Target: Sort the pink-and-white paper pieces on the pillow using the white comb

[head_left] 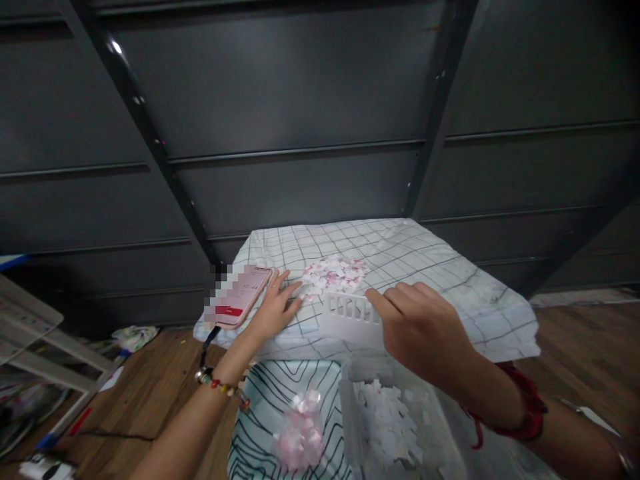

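Observation:
My left hand [275,310] rests on the white checked cloth [425,260], fingers spread, holding nothing. Just left of it lies a phone [240,300] in a pink case, its screen lit. My right hand [423,327] grips the right end of a white slotted plastic piece [353,317] low over the front of the cloth. Beyond that piece is a loose pile of small white and pink paper bits [335,272]. A few bits lie between the pile and my left fingertips. The palm side of my right hand is hidden.
Below the table's front edge are a clear plastic box [353,413] of white paper pieces [390,420] and a patterned blue tray [255,413] holding a pink shiny bundle [301,433]. A dark panelled wall [295,80] stands behind the table. A white frame [65,353] is at left.

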`<state>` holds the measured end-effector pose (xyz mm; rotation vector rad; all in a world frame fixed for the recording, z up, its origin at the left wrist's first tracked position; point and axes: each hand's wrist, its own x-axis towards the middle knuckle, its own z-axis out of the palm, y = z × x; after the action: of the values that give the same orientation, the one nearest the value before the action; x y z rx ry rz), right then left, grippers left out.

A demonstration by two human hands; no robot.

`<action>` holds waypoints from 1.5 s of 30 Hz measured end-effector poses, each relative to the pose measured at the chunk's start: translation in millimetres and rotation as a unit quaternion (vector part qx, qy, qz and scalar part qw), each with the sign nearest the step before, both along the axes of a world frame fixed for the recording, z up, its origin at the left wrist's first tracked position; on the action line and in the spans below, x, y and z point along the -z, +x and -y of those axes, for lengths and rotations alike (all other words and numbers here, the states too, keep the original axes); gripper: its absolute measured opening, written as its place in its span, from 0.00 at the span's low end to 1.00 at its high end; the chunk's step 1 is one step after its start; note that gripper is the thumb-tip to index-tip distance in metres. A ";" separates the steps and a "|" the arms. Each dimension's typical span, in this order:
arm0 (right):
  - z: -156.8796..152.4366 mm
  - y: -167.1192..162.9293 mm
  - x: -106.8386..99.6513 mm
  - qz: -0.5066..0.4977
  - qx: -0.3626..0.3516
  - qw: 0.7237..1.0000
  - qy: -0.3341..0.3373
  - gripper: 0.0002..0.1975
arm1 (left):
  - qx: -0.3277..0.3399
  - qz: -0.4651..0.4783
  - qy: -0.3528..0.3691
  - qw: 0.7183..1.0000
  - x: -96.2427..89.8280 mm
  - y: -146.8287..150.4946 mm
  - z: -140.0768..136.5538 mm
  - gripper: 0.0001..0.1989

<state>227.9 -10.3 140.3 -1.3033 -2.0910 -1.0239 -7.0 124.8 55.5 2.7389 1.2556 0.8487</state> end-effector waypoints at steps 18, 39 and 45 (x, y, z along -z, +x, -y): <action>-32.0 54.3 -2.5 -0.005 0.040 0.999 0.026 0.12 | -0.016 -0.020 -0.013 1.000 -0.6 14.8 -1.9 0.19; -7.8 38.6 26.8 0.032 -0.100 0.978 -0.182 0.10 | 0.002 -0.006 -0.036 0.999 -2.2 27.6 5.4 0.18; -12.8 32.1 23.6 0.051 -0.117 0.979 -0.157 0.10 | 0.001 -0.011 -0.039 0.999 -2.0 27.6 5.3 0.18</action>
<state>260.1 2.5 116.7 -1.1252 -2.4925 -0.6937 20.6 119.4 57.5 2.6960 1.2615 0.7532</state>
